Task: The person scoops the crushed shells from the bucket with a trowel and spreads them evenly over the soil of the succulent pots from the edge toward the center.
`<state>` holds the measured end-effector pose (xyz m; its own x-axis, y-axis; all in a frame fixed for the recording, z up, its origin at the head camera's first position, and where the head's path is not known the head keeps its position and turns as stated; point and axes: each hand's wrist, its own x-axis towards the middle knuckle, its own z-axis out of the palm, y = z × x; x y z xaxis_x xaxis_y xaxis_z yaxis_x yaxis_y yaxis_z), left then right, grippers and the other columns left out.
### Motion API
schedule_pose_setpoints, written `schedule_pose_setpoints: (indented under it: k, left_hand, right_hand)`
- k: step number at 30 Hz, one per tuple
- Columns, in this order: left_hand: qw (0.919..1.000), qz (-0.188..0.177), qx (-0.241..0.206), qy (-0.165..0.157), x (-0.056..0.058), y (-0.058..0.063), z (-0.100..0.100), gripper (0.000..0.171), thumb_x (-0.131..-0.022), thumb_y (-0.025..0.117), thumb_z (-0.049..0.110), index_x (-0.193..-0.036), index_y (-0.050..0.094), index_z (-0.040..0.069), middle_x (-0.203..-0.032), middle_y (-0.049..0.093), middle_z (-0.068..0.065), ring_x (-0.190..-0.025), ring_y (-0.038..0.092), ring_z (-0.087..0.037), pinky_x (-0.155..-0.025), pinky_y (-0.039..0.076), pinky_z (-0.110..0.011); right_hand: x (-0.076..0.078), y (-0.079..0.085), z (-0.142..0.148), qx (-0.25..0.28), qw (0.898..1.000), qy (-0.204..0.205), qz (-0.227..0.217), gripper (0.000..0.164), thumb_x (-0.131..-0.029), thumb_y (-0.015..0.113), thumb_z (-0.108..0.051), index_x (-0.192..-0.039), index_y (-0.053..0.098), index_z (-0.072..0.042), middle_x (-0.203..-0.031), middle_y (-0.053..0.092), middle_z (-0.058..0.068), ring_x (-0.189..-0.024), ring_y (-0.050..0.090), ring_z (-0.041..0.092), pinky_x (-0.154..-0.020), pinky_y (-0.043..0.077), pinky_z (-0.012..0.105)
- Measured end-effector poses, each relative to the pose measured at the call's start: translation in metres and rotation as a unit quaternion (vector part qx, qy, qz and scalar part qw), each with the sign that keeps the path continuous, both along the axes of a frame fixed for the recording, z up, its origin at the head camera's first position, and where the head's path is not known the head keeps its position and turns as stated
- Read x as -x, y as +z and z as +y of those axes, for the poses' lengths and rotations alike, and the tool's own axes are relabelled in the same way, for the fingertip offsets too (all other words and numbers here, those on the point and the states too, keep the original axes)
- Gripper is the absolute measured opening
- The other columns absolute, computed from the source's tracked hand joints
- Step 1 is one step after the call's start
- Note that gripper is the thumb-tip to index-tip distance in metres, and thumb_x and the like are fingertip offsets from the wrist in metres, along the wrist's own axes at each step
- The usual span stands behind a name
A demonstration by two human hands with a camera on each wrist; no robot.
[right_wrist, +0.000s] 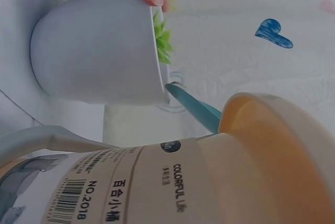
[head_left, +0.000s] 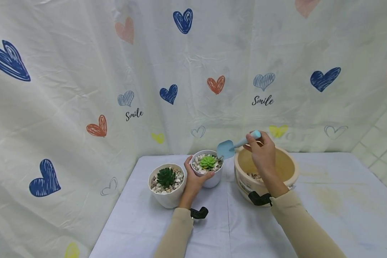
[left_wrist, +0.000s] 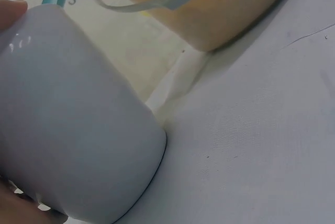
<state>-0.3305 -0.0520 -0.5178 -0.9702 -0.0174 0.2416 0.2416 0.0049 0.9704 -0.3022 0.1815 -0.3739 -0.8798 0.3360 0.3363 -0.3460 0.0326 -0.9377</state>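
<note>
A small white pot [head_left: 211,181] holds a light green succulent [head_left: 208,162] set among pebbles. My left hand [head_left: 193,179] grips this pot from its left side, thumb near the rim. In the right wrist view a thumb presses the pot's rim beside the succulent. With my right hand [head_left: 263,152] I hold a light blue trowel [head_left: 225,149] by its handle. The trowel's blade tilts down over the right rim of the pot, its tip at the pebbles. Below my right hand stands a beige bucket [head_left: 291,172] with some pebbles [head_left: 255,176] at its bottom.
A second white pot [head_left: 167,199] with a dark green succulent [head_left: 166,177] and pebbles stands left of my left hand. The bucket carries a printed label [right_wrist: 141,182] and a handle [right_wrist: 52,139]. A heart-printed curtain [head_left: 180,53] hangs behind the cloth-covered table [head_left: 335,215].
</note>
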Motion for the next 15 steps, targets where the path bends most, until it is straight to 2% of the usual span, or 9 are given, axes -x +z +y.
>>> schedule_pose_setpoints:
  k: [5,10,15]
  left_hand:
    - [0.9997,0.012,-0.011,-0.016,0.0018,-0.0001,-0.0026,0.108,-0.076,0.087,0.019,-0.159,0.018,0.022,-0.161,0.031,-0.010,-0.146,0.036,-0.027,-0.119,0.029,-0.047]
    - [0.9999,-0.006,0.001,-0.015,0.0004,0.0010,-0.0046,0.107,-0.077,0.085,0.026,-0.161,0.020,0.030,-0.162,0.023,-0.011,-0.148,0.026,-0.029,-0.121,0.023,-0.052]
    - [0.9983,-0.007,-0.038,-0.045,0.0003,0.0012,-0.0050,0.105,-0.081,0.079,0.016,-0.162,0.015,0.031,-0.167,0.017,-0.012,-0.153,0.022,-0.029,-0.122,0.022,-0.049]
  right_hand:
    - [-0.0007,0.0014,-0.0005,0.000,1.000,0.000,0.006,0.024,-0.100,0.066,-0.023,-0.119,0.063,-0.008,-0.105,0.059,-0.003,-0.096,0.067,0.014,-0.083,0.060,0.024]
    - [-0.0004,0.0008,-0.0010,-0.004,1.000,-0.005,0.009,0.025,-0.101,0.066,-0.024,-0.119,0.062,-0.007,-0.105,0.059,-0.002,-0.096,0.066,0.015,-0.083,0.059,0.023]
    - [0.0017,-0.0022,-0.0002,-0.008,1.000,-0.007,0.011,0.027,-0.101,0.065,-0.025,-0.120,0.063,-0.008,-0.105,0.059,-0.003,-0.096,0.067,0.013,-0.084,0.059,0.024]
